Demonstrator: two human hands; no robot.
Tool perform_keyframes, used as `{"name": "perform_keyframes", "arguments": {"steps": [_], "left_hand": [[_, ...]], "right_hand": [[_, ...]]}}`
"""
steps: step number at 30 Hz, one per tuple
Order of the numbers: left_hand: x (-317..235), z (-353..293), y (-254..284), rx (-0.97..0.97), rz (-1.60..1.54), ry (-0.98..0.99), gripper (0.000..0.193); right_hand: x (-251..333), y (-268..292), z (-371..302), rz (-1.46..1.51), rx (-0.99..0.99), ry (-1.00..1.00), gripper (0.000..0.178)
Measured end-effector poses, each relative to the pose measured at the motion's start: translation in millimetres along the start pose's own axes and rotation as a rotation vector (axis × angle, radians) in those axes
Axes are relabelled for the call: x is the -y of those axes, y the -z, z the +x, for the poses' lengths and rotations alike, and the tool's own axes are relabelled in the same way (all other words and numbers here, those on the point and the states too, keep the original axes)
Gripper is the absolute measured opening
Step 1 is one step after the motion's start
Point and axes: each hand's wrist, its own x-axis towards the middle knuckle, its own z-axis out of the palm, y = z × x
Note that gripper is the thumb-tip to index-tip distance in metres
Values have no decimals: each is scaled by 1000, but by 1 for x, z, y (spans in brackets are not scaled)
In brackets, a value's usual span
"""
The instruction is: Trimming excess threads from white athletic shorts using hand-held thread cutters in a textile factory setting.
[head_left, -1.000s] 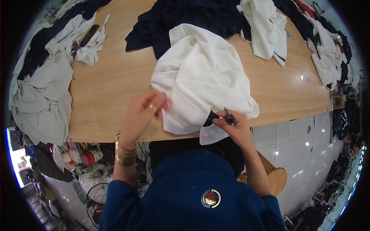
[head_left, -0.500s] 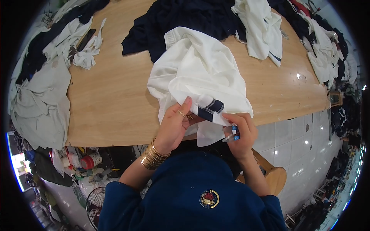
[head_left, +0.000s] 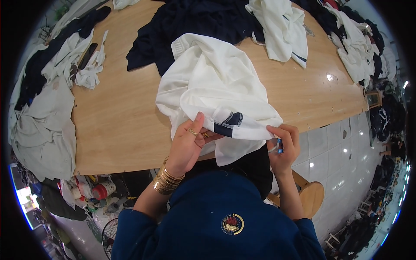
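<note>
A white garment (head_left: 221,73) lies bunched on the table's near side, its lower part hanging over the edge. Along its hem runs a dark navy patch (head_left: 224,128) with overlock stitching at the seam. My left hand (head_left: 187,145) pinches the hem just left of that patch, thumb on top and fingers underneath. At the hem's right end my right hand (head_left: 284,149) grips the fabric between thumb and forefinger. Tucked in the right palm is a small blue and shiny object (head_left: 279,146), mostly hidden by the fingers.
The wooden table (head_left: 117,125) carries dark navy cloth (head_left: 186,26) and another white garment (head_left: 281,32) at the back. Pale grey fabric (head_left: 45,130) drapes over its left side, near a dark oblong object (head_left: 88,55). A wooden stool (head_left: 311,197) stands below right.
My right hand has moved right along the hem, drawing it straighter between both hands. My left hand keeps its pinch. The view has shifted slightly.
</note>
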Motion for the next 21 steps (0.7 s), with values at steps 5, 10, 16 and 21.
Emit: {"name": "perform_keyframes", "arguments": {"steps": [5,10,16,21], "left_hand": [[0,-1,-4,10,-1,-1,38],[0,-2,-6,9,1,-3,38],[3,-3,-2,2,-9,-14,32],[5,-4,-4,-39,264,-66,23]], "right_hand": [[-2,0,-1,3,-16,14,39],[-2,0,-2,0,-4,-1,39],[-2,2,-1,0,8,-50,36],[1,9,8,140,54,-172,30]]}}
